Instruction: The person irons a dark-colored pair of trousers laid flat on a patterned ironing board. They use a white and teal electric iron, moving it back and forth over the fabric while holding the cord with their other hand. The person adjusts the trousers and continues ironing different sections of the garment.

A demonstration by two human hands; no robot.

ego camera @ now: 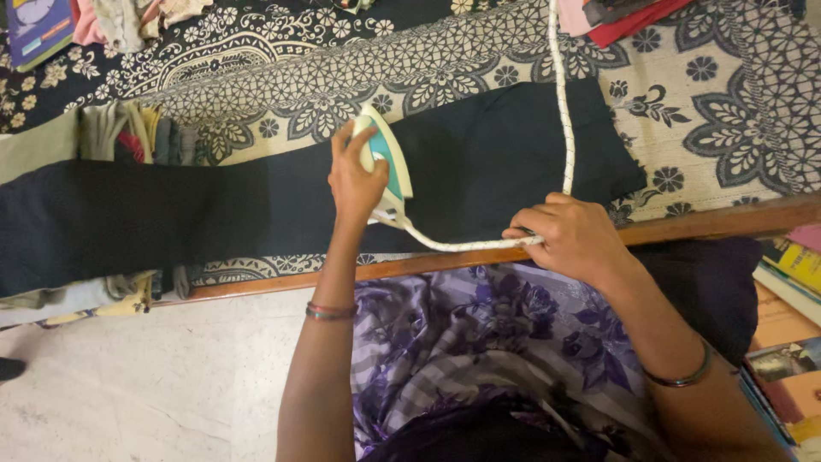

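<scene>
My left hand (355, 180) grips the handle of a white and teal clothes iron (385, 162) that rests on a long black cloth (171, 214) spread across the bed. My right hand (571, 235) is closed around the iron's white braided cord (563, 111) near the bed's wooden edge (701, 224). The cord runs from the iron's back to that hand, then up and away over the black cloth.
A patterned black and cream bedsheet (710, 111) covers the bed. Folded clothes (128, 133) lie stacked at the left under the cloth. More clothes (128, 21) and a book lie at the far left, red and pink fabric (624, 17) at the top right. Books (791, 342) are stacked at the right.
</scene>
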